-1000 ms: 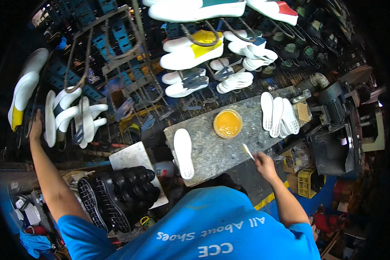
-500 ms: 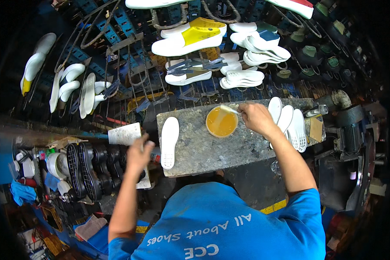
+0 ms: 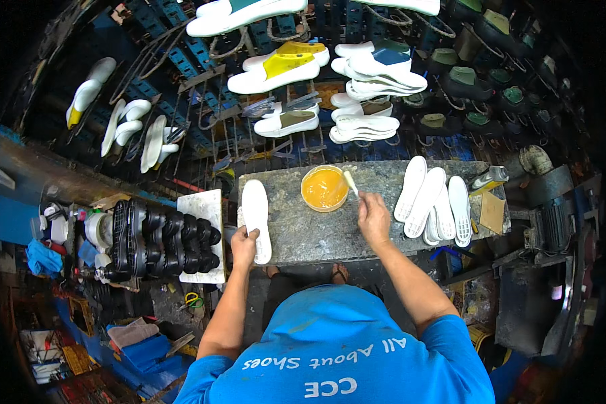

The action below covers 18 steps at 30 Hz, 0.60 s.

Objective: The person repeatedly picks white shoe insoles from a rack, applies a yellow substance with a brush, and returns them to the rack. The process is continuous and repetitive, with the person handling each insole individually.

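My left hand (image 3: 244, 246) holds the heel end of a white shoe sole (image 3: 256, 209), which lies lengthwise at the left end of the worktable, thumb on its edge. In my closed right hand (image 3: 373, 217) is a brush with a pale handle (image 3: 351, 182). The brush's upper end is at the right rim of a round tub (image 3: 306, 200). Thick yellow-orange liquid, like glue, (image 3: 324, 187) fills the tub. Several more white soles (image 3: 425, 202) lie to the right of my right hand, some overlapping.
The worn grey worktable (image 3: 303, 236) bears a bottle (image 3: 489, 178) and a tan piece of board (image 3: 492, 212) at its right end. Black soles (image 3: 156, 236) crowd the left side. Beyond the table, racks hold white shoes (image 3: 274, 73). A motor (image 3: 553, 217) stands at right.
My left hand has come from beside the table onto the sole's heel. My right hand has drawn back toward me, and the brush has swung from over the tub to its right rim.
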### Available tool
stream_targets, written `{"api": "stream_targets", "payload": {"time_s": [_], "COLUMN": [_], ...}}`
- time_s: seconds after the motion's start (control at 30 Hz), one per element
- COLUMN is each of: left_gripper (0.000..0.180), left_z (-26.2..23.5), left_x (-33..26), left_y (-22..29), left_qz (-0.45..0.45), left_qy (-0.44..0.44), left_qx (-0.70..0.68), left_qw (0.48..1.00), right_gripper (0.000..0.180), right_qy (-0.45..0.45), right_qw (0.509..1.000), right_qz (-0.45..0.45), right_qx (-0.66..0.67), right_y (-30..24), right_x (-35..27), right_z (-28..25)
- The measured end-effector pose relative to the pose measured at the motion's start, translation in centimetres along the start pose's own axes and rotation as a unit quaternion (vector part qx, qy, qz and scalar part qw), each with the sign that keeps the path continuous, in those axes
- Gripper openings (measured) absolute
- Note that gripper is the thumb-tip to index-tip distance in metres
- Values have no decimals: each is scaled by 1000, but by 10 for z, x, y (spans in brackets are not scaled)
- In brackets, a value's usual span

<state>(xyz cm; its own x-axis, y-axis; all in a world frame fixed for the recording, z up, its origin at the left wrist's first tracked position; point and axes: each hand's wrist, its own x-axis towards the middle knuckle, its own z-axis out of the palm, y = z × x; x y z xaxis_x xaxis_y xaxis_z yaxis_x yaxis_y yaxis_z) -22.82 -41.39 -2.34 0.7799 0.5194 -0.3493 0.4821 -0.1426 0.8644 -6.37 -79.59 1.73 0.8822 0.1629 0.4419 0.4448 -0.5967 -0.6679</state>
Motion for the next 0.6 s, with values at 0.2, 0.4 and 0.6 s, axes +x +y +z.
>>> {"api": "stream_targets", "payload": {"time_s": [0.2, 0.4, 0.6], "left_gripper": [58, 74, 76], "left_z": [35, 55, 47], "left_x": [-111, -148, -167], "left_y": [78, 165, 194], "left_qz": [22, 130, 224], "left_qy": [-125, -151, -147], "left_qx": [-397, -359, -251], "left_qw": [909, 912, 930], "right_gripper": [24, 22, 23], "right_qy": [-483, -242, -116], "right_qw": [777, 913, 961], "right_qz": [229, -99, -210], "right_qx": [332, 314, 139], "right_y": [-55, -167, -177], "right_x": [26, 52, 84], "right_z": [-49, -80, -74]}}
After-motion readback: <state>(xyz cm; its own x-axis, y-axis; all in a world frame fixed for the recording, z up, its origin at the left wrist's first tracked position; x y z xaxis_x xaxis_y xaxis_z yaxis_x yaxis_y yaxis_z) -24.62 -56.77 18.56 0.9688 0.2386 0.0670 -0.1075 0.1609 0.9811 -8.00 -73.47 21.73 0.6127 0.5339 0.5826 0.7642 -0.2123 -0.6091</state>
